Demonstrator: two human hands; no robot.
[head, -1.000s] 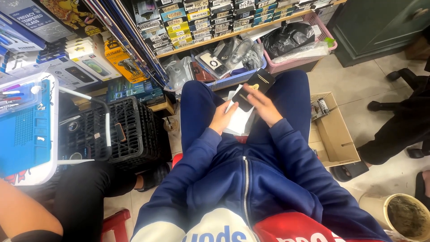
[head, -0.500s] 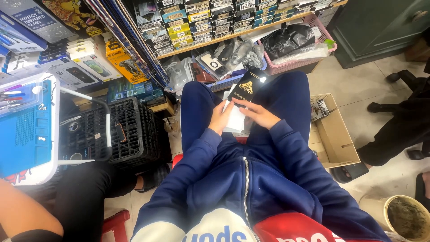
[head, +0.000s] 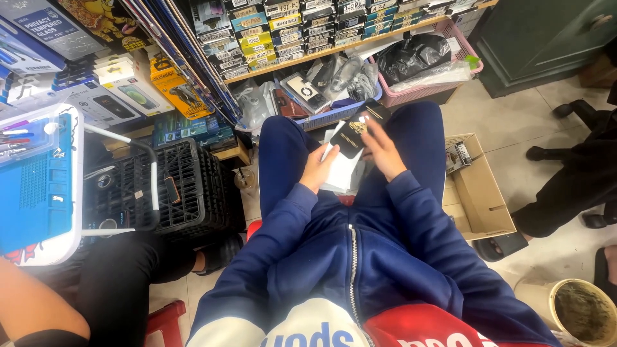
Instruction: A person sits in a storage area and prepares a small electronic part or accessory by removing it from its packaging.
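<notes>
Setting: a cramped shop corner with a pale tiled floor (head: pixel 514 109), stock packed along the far wall.
Nearest, lap: the person sits in a blue zip jacket (head: pixel 360 257) and blue trousers, knees pointing away from the camera.
Left hand (head: pixel 316 170): fingers curled shut around the lower edge of a white sheet of packaging (head: pixel 342 168) that lies over the lap between the thighs.
Right hand (head: pixel 382 151): fingers spread and partly closed over a small black box with gold print (head: pixel 355 133), pinching it at its right side; the box tilts, its upper end away from the body.
Box position: above the white sheet, between the two hands, over the gap between the knees.
Left of the legs: a black plastic crate (head: pixel 173 186) on the floor, with a white-framed blue tray (head: pixel 38 186) just beside it; another person's black-trousered leg (head: pixel 122 283) lies below the crate.
Right of the legs: an open cardboard box (head: pixel 479 189) on the floor, a small item at its upper corner.
Lower right: a round pale bucket (head: pixel 578 311) with dark contents.
Further off: a blue bin (head: pixel 321 96) of bagged accessories and a pink basket (head: pixel 424 80) holding a black bag, both under a wooden shelf (head: pixel 308 58).
Farthest: rows of small stacked boxes (head: pixel 283 26) on that shelf; a dark green cabinet (head: pixel 546 35) stands to the right.
</notes>
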